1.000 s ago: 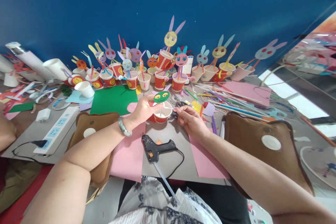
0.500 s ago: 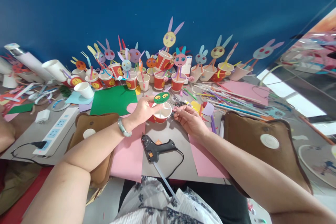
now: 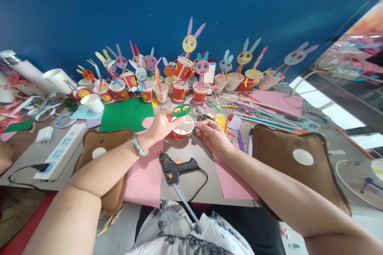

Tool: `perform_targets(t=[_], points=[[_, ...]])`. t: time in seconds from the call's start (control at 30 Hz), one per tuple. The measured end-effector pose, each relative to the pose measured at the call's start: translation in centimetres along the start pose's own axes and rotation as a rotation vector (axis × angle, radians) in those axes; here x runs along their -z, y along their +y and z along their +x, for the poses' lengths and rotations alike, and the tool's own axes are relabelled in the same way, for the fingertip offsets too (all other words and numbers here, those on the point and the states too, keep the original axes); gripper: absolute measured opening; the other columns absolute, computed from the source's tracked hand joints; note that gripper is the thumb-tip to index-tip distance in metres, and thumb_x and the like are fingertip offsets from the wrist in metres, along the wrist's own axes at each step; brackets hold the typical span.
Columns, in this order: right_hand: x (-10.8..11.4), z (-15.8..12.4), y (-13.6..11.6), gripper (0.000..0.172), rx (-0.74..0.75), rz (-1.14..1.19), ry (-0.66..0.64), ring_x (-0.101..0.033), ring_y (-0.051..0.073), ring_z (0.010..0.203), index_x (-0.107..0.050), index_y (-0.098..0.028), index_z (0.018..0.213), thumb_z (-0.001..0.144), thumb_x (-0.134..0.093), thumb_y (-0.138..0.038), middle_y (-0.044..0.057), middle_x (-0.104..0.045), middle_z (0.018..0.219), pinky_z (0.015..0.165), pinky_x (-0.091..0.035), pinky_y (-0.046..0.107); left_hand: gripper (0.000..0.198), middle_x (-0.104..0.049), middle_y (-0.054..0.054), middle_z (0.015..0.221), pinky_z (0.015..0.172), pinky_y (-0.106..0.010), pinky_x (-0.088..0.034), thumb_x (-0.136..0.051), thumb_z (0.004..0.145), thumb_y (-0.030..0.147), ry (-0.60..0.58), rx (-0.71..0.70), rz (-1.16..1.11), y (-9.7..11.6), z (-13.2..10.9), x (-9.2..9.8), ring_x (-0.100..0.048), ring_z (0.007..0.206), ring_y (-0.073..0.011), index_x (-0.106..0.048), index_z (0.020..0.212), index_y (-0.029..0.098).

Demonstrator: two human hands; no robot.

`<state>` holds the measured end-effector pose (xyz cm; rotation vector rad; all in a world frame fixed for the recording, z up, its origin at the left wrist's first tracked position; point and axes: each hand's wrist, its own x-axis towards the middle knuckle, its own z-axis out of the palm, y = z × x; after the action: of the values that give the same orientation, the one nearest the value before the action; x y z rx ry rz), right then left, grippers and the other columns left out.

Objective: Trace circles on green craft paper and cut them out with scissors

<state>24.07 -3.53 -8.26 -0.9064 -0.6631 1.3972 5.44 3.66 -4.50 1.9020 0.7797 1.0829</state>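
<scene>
My left hand (image 3: 160, 127) is closed around the left side of a red-and-white paper cup (image 3: 182, 136). Above the cup's rim stands a green paper face (image 3: 182, 110) with yellow eyes, and white stems show inside the cup. At the right of the cup, my right hand (image 3: 214, 136) pinches a small pink paper disc (image 3: 196, 124) between thumb and fingertips. The disc is turned nearly edge-on close to the cup wall; whether it touches is unclear. Below the cup lies a black hot glue gun (image 3: 177, 168) with a clear glue stick in it.
Finished rabbit-faced cups (image 3: 180, 90) line the blue wall. Green card (image 3: 125, 114) and pink sheets (image 3: 143, 183) cover parts of the table. Pipe cleaners (image 3: 263, 113) lie at right, brown cushions (image 3: 284, 159) under both forearms, a power strip (image 3: 61, 151) at left. Another person's arm shows far left.
The pink disc has turned from facing me to nearly edge-on and sits nearer the cup, as my right hand shifted slightly left. The whole view has drifted a little.
</scene>
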Motion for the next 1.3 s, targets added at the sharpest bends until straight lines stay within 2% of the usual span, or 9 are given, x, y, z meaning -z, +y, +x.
perform_targets(t=[0.23, 0.6, 0.8, 1.0, 1.3], points=[[0.01, 0.18, 0.31, 0.032, -0.021, 0.006, 0.002, -0.061, 0.008, 0.058, -0.063, -0.019, 0.065, 0.065, -0.091, -0.034, -0.001, -0.069, 0.063, 0.060, -0.053, 0.020, 0.018, -0.077, -0.005, 0.090, 0.076, -0.030, -0.055, -0.075, 0.080, 0.031, -0.003, 0.007, -0.022, -0.01, -0.09, 0.05, -0.066, 0.079, -0.0172, -0.076, 0.088, 0.015], [-0.21, 0.04, 0.26, 0.034, -0.047, -0.003, 0.018, -0.061, 0.008, 0.056, -0.061, -0.019, 0.065, 0.063, -0.092, -0.033, -0.001, -0.068, 0.060, 0.056, -0.053, 0.018, 0.021, -0.073, -0.004, 0.083, 0.074, -0.029, -0.051, -0.075, 0.080, 0.035, -0.021, 0.055, -0.036, -0.23, -0.27, 0.12, -0.061, 0.075, -0.0157, -0.075, 0.086, 0.015], [-0.18, 0.15, 0.38, 0.035, -0.049, -0.022, 0.023, -0.060, 0.009, 0.054, -0.060, -0.020, 0.066, 0.063, -0.092, -0.033, -0.001, -0.067, 0.059, 0.053, -0.053, 0.019, 0.022, -0.073, -0.004, 0.085, 0.074, -0.028, -0.051, -0.075, 0.080, 0.037, -0.024, 0.056, -0.054, -0.11, -0.26, 0.09, -0.061, 0.076, -0.0157, -0.076, 0.087, 0.016], [-0.23, 0.23, 0.22, 0.030, -0.038, -0.035, 0.010, -0.058, 0.008, 0.054, -0.068, -0.020, 0.077, 0.062, -0.092, -0.032, -0.004, -0.066, 0.063, 0.050, -0.051, 0.018, 0.027, -0.074, -0.005, 0.089, 0.077, -0.029, -0.052, -0.075, 0.081, 0.042, -0.036, 0.036, -0.038, -0.31, -0.25, 0.16, -0.062, 0.079, -0.0165, -0.077, 0.090, 0.016], [-0.15, 0.23, 0.22, 0.025, -0.048, -0.107, 0.001, -0.053, 0.008, 0.051, -0.073, -0.018, 0.075, 0.064, -0.089, -0.034, -0.003, -0.061, 0.057, 0.046, -0.045, 0.019, 0.027, -0.076, -0.006, 0.091, 0.079, -0.032, -0.054, -0.076, 0.080, 0.042, -0.025, 0.043, -0.062, 0.07, -0.22, 0.00, -0.065, 0.080, -0.0174, -0.076, 0.088, 0.016]])
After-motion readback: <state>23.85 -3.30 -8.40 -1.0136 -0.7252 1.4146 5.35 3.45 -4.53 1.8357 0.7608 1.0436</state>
